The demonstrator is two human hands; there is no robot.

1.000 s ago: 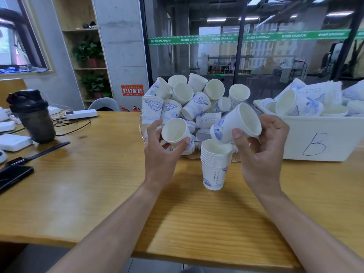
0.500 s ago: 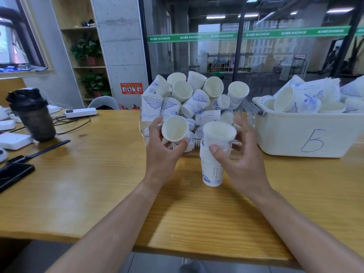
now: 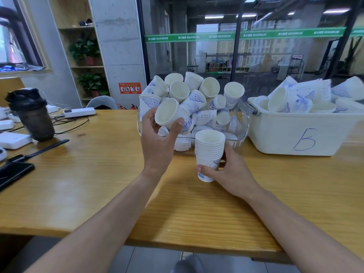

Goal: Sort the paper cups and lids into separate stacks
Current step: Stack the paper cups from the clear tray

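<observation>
1. Office-type room going on in the background, with a glass wall and a green strip running across it, and a wooden table [image 3: 78, 184] taking up the lower half of the view.
2. Dead centre, a stack of paper cups [image 3: 209, 154] is standing upright on the table, mouth up.
3. My right hand [image 3: 232, 174] is wrapping around the lower part of that stack from the 4 o'clock side, thumb across the front, fingers curling behind.
4. My left hand [image 3: 157, 140] is sitting at 10 o'clock from the stack, pinching a single paper cup [image 3: 171, 116] between thumb and fingers. It's tilting with the open mouth facing me.
5. Just behind both hands, at 12 o'clock, a clear bin [image 3: 241, 123] is overflowing with a jumble of loose cups [image 3: 197, 91]; flat white lids [image 3: 202, 128] are lying in the bottom of it.
6. Over at 2 o'clock a white tub [image 3: 295, 133] with a "B" scrawled on it is holding more cups.
7. At 9 o'clock, well apart from the action, a dark shaker bottle [image 3: 32, 114] is standing, a power strip [image 3: 79, 112] lying behind it and a phone [image 3: 13, 173] lying nearer the table's edge.
</observation>
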